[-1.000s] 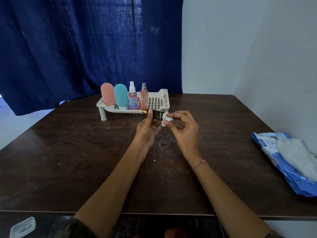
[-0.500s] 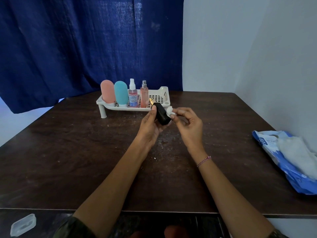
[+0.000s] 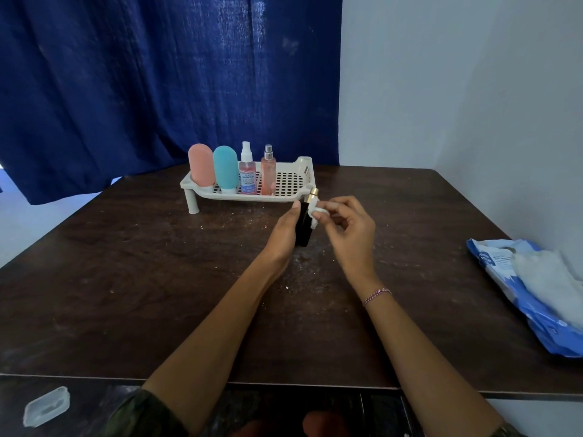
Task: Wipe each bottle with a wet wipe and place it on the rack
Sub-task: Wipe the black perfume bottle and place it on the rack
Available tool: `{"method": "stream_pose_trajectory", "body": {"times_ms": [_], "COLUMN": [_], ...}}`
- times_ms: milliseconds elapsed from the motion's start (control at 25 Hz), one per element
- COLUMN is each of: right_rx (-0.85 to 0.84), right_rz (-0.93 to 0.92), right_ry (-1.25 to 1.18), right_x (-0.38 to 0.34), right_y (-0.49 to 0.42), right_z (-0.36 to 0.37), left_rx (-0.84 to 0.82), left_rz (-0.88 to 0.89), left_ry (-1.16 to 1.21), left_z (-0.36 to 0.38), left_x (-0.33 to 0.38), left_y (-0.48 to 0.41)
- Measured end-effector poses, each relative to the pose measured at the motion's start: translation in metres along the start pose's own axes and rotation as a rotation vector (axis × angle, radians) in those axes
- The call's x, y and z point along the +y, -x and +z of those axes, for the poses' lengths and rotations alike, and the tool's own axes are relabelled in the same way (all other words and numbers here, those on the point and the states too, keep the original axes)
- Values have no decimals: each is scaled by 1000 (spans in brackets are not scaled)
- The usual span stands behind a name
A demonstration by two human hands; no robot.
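dark wooden table (image 3: 157,294), flecked with pale crumbs; blue curtain (image 3: 126,89) behind. white rack (image 3: 303,171) stands at the far side with four bottles upright in its left and middle part: pink tube bottle (image 3: 201,164), teal tube bottle (image 3: 225,167), clear spray bottle (image 3: 247,175), pink spray bottle (image 3: 268,175). right part of the perforated floor is bare. black bottle (image 3: 303,225) with a gold neck is held off the table, near upright, just in front of the rack's right end. left hand (image 3: 282,234) is curled round its body. right hand (image 3: 350,234) pinches a small wadded wet wipe (image 3: 317,212) against the bottle's upper side. judged: wiping in progress, placing not yet done. risks: a damp, smooth body could slide in the one-hand grip if the wipe pushes hard sideways. the tiny wad may slip from the fingertips. on placing, the narrow bottle could tip on the grid floor, or the hand could nudge the pink spray bottle and start the row toppling.
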State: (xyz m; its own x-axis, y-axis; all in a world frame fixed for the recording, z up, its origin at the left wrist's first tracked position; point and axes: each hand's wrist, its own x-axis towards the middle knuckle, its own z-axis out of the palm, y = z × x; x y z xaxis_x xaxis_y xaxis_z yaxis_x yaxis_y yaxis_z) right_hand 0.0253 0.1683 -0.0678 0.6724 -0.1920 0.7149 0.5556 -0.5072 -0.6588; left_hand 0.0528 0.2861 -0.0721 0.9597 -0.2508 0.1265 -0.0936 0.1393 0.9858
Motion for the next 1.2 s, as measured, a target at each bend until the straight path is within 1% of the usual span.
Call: {"method": "stream_pose_trajectory", "body": {"times_ms": [80, 160, 240, 320, 360, 440, 520, 600, 720, 800, 1040, 1120, 1200], "right_rx": [48, 17, -92, -246, -330, -481, -571, -565, -486, -459, -541, -564, -554], "right_rz": [37, 68, 72, 55, 38, -4, -13, 8, 12, 6, -1, 4, 25], "right_ry": [-6, -61, -103, -100, -85, -44, 28, 77, 142, 175, 362, 412, 404], "right_x": [1, 0, -1, 0, 1, 3, 4, 5, 7, 9, 11, 10, 8], "right_y": [-1, 0, 2, 5, 6, 8, 11, 10, 6, 4, 4, 3, 2], "right_z": [-1, 1, 3, 6, 7, 11, 15, 14, 6, 1, 0, 0, 0], "left_rx": [-31, -7, 40, 103, 144, 234, 271, 292, 361, 357, 355, 348, 345], "left_rz": [22, 14, -17, -40, -41, -29, 6, 53, 60, 105, 223, 247, 255], "left_ry": [-44, 22, 202, 331, 329, 242, 112, 49, 18, -2, -153, -167, -154], "left_z": [1, 2, 1, -4, -6, -10, -13, -16, -22, -24, -27, -27, -26], "left_x": [-2, -1, 2, 4, 5, 6, 6, 5, 7, 6, -4, -5, -4], "left_y": [0, 1, 0, -3, -3, -5, -5, -7, -8, -8, -13, -14, -14]}}
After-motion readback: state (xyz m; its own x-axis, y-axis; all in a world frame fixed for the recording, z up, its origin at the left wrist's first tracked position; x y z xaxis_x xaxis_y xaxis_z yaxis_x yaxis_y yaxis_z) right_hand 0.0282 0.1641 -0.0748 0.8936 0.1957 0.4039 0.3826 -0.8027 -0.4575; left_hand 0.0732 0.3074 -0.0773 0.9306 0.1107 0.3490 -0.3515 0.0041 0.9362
